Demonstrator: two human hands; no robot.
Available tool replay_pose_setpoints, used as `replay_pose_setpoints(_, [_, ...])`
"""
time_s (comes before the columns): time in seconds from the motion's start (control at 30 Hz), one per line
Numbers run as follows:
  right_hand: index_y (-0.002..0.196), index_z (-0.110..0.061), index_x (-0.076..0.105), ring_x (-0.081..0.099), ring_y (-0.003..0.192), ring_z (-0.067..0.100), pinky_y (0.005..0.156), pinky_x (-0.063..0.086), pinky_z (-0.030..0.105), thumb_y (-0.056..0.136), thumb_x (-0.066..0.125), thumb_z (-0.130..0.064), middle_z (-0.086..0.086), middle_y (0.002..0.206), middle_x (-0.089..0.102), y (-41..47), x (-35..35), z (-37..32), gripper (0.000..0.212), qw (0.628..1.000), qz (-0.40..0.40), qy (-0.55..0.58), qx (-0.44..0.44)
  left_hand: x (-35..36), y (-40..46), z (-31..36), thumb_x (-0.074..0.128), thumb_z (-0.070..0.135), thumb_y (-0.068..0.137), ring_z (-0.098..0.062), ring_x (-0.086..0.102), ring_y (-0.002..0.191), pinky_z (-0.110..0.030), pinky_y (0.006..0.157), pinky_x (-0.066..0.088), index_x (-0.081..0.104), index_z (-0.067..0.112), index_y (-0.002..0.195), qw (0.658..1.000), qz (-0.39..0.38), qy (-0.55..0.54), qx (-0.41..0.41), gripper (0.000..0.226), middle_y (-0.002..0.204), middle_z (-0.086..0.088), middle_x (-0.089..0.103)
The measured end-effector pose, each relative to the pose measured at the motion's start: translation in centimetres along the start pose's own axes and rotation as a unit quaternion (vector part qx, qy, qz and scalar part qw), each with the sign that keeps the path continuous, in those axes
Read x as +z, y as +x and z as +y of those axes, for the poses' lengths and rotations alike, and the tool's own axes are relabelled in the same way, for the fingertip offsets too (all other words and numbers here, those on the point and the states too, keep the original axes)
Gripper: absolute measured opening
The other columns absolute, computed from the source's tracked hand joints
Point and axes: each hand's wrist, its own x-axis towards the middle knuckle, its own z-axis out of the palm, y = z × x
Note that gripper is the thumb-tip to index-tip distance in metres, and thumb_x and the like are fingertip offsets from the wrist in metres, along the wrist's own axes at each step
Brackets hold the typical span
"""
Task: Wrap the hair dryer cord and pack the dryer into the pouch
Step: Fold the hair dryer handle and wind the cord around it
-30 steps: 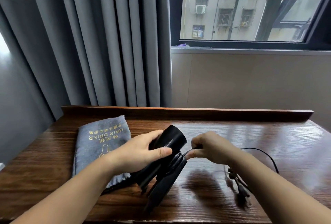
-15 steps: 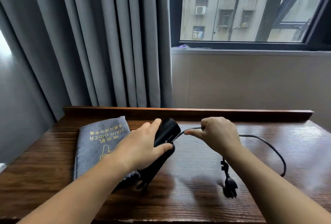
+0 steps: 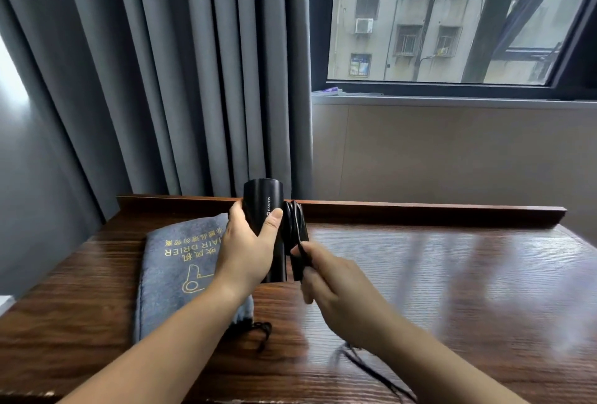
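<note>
My left hand [image 3: 247, 250] grips the black hair dryer [image 3: 263, 203] by its barrel and holds it upright above the wooden table [image 3: 452, 290]. Several loops of black cord [image 3: 294, 221] lie around the folded handle on the dryer's right side. My right hand [image 3: 336, 281] pinches the cord just below those loops. The loose end of the cord [image 3: 371, 371] trails blurred under my right forearm near the table's front edge. The grey pouch [image 3: 181, 261], with gold lettering and a dryer symbol, lies flat on the table to the left, partly under my left arm.
A raised wooden lip [image 3: 420, 210] runs along the table's back edge. Grey curtains [image 3: 161, 80] hang behind on the left, a window [image 3: 452, 16] on the right. The pouch's black drawstring [image 3: 258, 331] lies by its near end.
The dryer has been lifted and turned from lying tilted on the table to upright. My right hand came in from the right and down, and more cord sits wound on the handle.
</note>
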Motion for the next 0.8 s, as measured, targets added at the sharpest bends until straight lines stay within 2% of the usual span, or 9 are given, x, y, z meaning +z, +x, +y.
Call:
replay_pose_setpoints(0.1, [0.106, -0.029, 0.051, 0.050, 0.055, 0.004, 0.057, 0.036, 0.019, 0.102, 0.039, -0.020, -0.002, 0.069, 0.063, -0.6, 0.6, 0.1, 0.016, 0.997, -0.016, 0.068, 0.016, 0.2, -0.3, 0.1, 0.059, 0.049, 0.091, -0.016, 0.060, 0.100, -0.030, 0.082, 0.042, 0.049, 0.024, 0.126, 0.997, 0.037, -0.071, -0.018, 0.044, 0.107, 0.008, 0.064])
replay_pose_setpoints(0.27, [0.104, -0.036, 0.058, 0.043, 0.055, 0.009, 0.055, 0.034, 0.024, 0.103, 0.041, -0.032, -0.007, 0.060, 0.054, -2.0, 1.6, 0.9, 0.018, 0.992, -0.049, 0.111, 0.018, -0.5, 0.5, -0.3, 0.062, 0.067, 0.076, -0.024, 0.068, 0.104, -0.050, 0.092, 0.054, 0.056, 0.037, 0.106, 0.957, 0.054, -0.255, -0.127, 0.044, 0.110, -0.001, 0.070])
replay_pose_setpoints(0.37, [0.104, -0.031, 0.066, 0.032, 0.054, 0.014, 0.053, 0.027, 0.027, 0.102, 0.046, -0.030, -0.012, 0.051, 0.039, -2.0, 1.5, 2.5, 0.020, 0.980, -0.054, 0.183, 0.054, -1.0, 0.6, 0.0, 0.059, 0.051, 0.091, -0.028, 0.070, 0.105, -0.049, 0.093, 0.055, 0.060, 0.022, 0.118, 0.927, 0.024, -0.339, -0.161, 0.040, 0.114, -0.010, 0.072])
replay_pose_setpoints(0.47, [0.085, -0.023, 0.073, 0.032, 0.049, 0.009, 0.053, 0.027, 0.026, 0.096, 0.049, -0.048, -0.011, 0.046, 0.036, -1.2, 1.0, 4.8, 0.037, 0.989, -0.051, 0.119, 0.072, -1.4, 0.5, 0.5, 0.054, 0.041, 0.097, -0.027, 0.072, 0.103, -0.038, 0.081, 0.059, 0.064, 0.009, 0.121, 0.896, -0.049, -0.399, -0.189, 0.041, 0.113, -0.014, 0.074])
replay_pose_setpoints(0.5, [0.077, -0.023, 0.073, 0.034, 0.047, 0.010, 0.053, 0.028, 0.028, 0.093, 0.051, -0.056, -0.008, 0.046, 0.039, -0.9, 0.7, 5.4, 0.043, 0.992, -0.042, 0.089, 0.081, -1.5, 0.4, 0.6, 0.053, 0.040, 0.097, -0.028, 0.071, 0.103, -0.038, 0.078, 0.059, 0.066, 0.007, 0.119, 0.890, -0.080, -0.403, -0.196, 0.041, 0.112, -0.015, 0.074])
replay_pose_setpoints(0.57, [0.064, -0.023, 0.070, 0.041, 0.046, 0.012, 0.054, 0.031, 0.028, 0.081, 0.052, -0.071, -0.002, 0.047, 0.052, -0.3, -0.1, 6.8, 0.054, 0.995, -0.018, 0.032, 0.098, -1.9, 0.2, 0.8, 0.053, 0.040, 0.097, -0.032, 0.068, 0.109, -0.042, 0.087, 0.058, 0.066, 0.005, 0.119, 0.888, -0.145, -0.388, -0.202, 0.043, 0.115, -0.017, 0.072])
replay_pose_setpoints(0.63, [0.054, -0.019, 0.063, 0.039, 0.044, 0.007, 0.049, 0.028, 0.022, 0.068, 0.055, -0.081, -0.002, 0.044, 0.047, 0.5, -1.2, 7.9, 0.063, 0.995, 0.007, -0.018, 0.102, -2.3, 0.0, 0.7, 0.055, 0.041, 0.093, -0.032, 0.069, 0.106, -0.044, 0.091, 0.054, 0.065, 0.005, 0.120, 0.897, -0.210, -0.341, -0.185, 0.046, 0.117, -0.019, 0.071])
replay_pose_setpoints(0.73, [0.056, -0.007, 0.055, 0.032, 0.045, 0.008, 0.048, 0.025, 0.028, 0.055, 0.057, -0.088, -0.003, 0.045, 0.040, 1.7, -3.2, 8.8, 0.081, 0.992, 0.019, -0.080, 0.099, -2.9, -0.3, 0.3, 0.056, 0.042, 0.091, -0.036, 0.068, 0.103, -0.047, 0.090, 0.052, 0.064, 0.010, 0.120, 0.915, -0.315, -0.220, -0.120, 0.044, 0.115, -0.021, 0.070])
replay_pose_setpoints(0.8, [0.055, -0.011, 0.051, 0.032, 0.046, 0.011, 0.049, 0.026, 0.031, 0.049, 0.056, -0.087, -0.003, 0.045, 0.040, 2.3, -4.4, 9.0, 0.077, 0.983, 0.005, -0.156, 0.093, -3.0, -0.3, 0.2, 0.057, 0.042, 0.093, -0.032, 0.069, 0.101, -0.045, 0.085, 0.054, 0.063, 0.019, 0.121, 0.921, -0.358, -0.138, -0.073, 0.037, 0.115, -0.016, 0.071])
